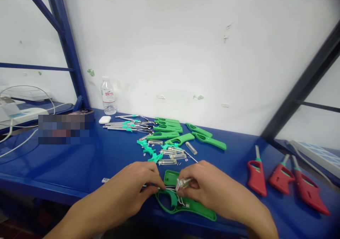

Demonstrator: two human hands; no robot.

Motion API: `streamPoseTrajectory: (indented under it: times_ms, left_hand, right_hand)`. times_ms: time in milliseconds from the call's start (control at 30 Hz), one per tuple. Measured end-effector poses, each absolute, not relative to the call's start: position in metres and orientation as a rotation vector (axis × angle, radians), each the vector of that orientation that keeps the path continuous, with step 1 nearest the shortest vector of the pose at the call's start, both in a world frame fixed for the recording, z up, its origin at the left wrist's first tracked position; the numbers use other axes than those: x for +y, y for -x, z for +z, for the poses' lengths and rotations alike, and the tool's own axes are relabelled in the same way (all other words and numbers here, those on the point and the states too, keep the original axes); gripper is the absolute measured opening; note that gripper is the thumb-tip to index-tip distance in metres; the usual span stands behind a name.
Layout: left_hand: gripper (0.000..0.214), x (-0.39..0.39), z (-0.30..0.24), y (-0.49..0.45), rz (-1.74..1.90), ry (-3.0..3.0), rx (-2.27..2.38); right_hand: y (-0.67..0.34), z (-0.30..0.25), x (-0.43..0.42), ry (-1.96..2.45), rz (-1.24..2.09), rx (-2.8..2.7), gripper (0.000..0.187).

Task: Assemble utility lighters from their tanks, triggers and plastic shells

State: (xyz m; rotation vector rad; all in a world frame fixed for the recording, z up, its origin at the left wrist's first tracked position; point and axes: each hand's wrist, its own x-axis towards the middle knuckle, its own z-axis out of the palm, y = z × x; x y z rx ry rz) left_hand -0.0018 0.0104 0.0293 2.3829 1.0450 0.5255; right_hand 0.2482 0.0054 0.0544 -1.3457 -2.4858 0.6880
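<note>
In front of me lies a green lighter housing half (202, 209), open side up, with white wires and a teal trigger (173, 198) in it. My right hand (198, 180) is closed round a clear fuel tank (185, 182), held just above the housing. At the housing's left end, my left hand (145, 182) pinches a thin white tube (169, 188). A metal rod tip (105, 180) shows left of my left wrist; whether it joins what my left fingers hold is hidden. A second green piece (171, 177) sits just beyond my fingertips.
Several clear fuel tanks (167, 162), teal triggers (156, 157) and green housing halves (209, 140) lie beyond my hands. Metal lighter rods (124, 125), a white case (104, 119) and a water bottle (108, 97) are back left. Red lighters (257, 177) lie at right.
</note>
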Motion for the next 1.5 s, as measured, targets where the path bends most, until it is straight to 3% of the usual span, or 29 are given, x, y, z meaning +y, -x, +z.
streamPoseTrajectory:
  times_ms: [667,1500]
  left_hand:
    - [0.021,0.012,0.017,-0.007,0.571,-2.430,1.074]
    - [0.018,0.007,0.023,-0.009,0.516,-2.451,1.098]
  right_hand:
    - [-0.247,0.057,0.006,1.379,0.673,-2.483,0.010]
    - [-0.240,0.055,0.004,1.381,0.634,-2.528,0.020]
